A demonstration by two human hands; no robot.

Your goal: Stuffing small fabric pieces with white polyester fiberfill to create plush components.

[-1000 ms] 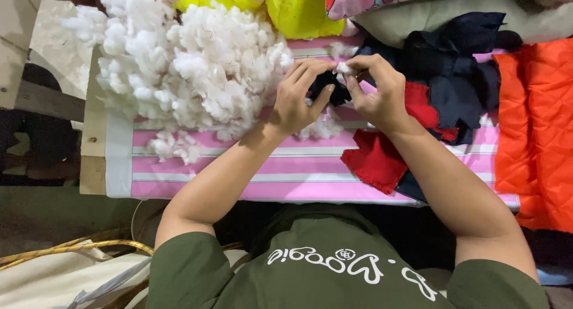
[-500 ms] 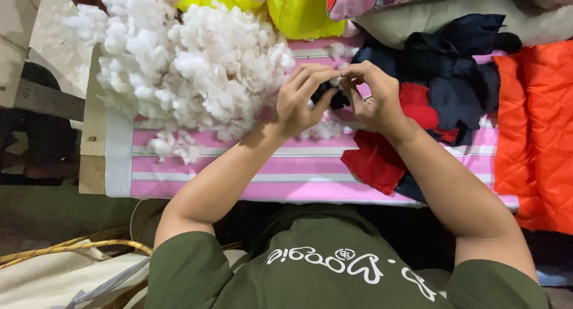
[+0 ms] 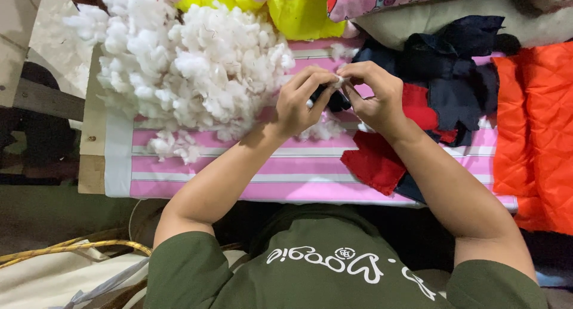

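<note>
a pink striped cloth (image 3: 250, 165) covers the table. near its far edge, the left hand (image 3: 298, 103) and right hand (image 3: 373, 97) pinch a small dark cloth piece (image 3: 334, 100) with a white fluff bit. the big fluff pile (image 3: 191, 64) sits just beside them. a loose pinch could let the fluff pop out.

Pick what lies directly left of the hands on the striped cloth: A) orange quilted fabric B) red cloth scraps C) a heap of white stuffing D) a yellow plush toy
C: the white stuffing is heaped on the striped cloth just beside the left hand, while the orange fabric and red scraps lie on the side of the right hand.
</note>
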